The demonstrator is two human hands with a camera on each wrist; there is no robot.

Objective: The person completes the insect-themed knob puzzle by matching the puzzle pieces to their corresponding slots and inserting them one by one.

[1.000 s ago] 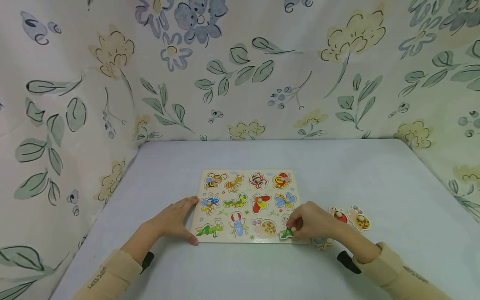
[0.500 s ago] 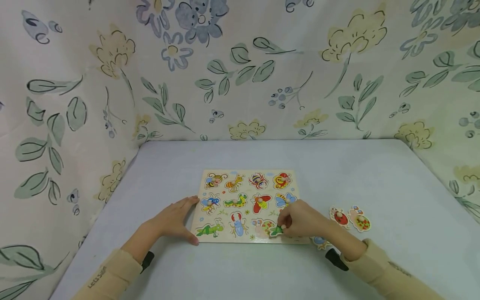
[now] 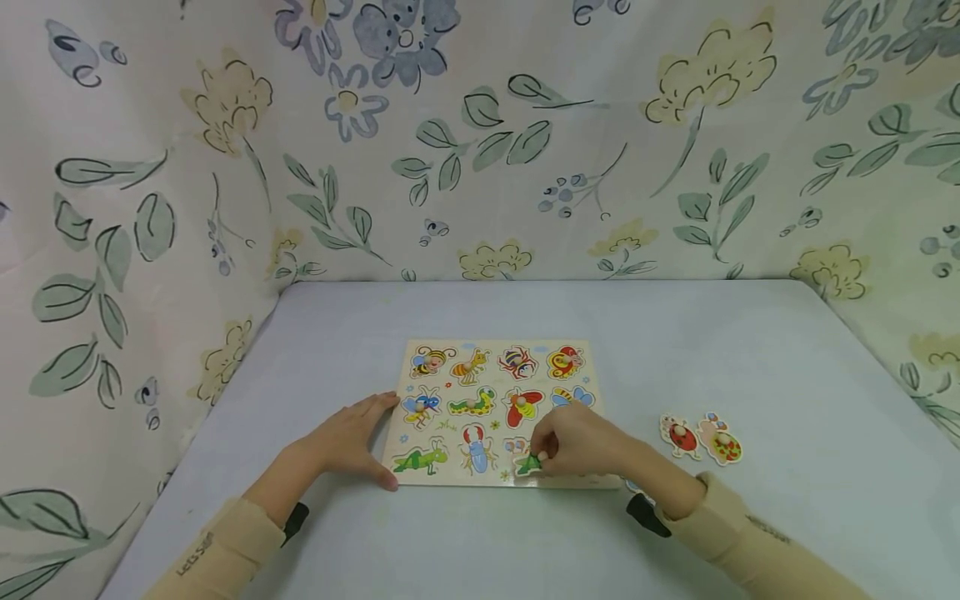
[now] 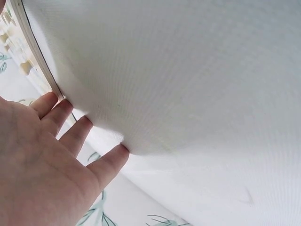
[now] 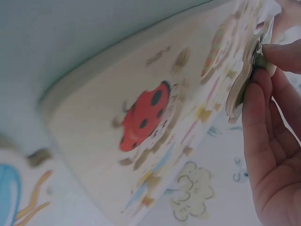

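A wooden peg puzzle board [image 3: 459, 480] with insect pictures lies flat on the table. My left hand [image 3: 341, 437] rests at its left edge, fingers extended; in the left wrist view, fingertips [image 4: 63, 106] touch the board's side. My right hand [image 3: 581, 440] pinches a green grasshopper piece [image 3: 527, 464] by its knob, above the bottom row and over the snail picture. In the right wrist view, the piece [image 5: 242, 87] is tilted and apart from the board. Beside it shows the red ladybug picture [image 5: 146, 115], hidden by my hand in the head view.
Right of the board lie a ladybug piece [image 3: 680, 437] and a snail piece [image 3: 721, 442]. A blue beetle piece [image 5: 8, 195] lies by the board's near right corner, mostly under my right wrist in the head view. Floral cloth [image 3: 480, 217] stands behind the table.
My right hand has moved left along the bottom row with the grasshopper piece, from the ladybug picture to over the snail picture. The left hand has stayed in place.
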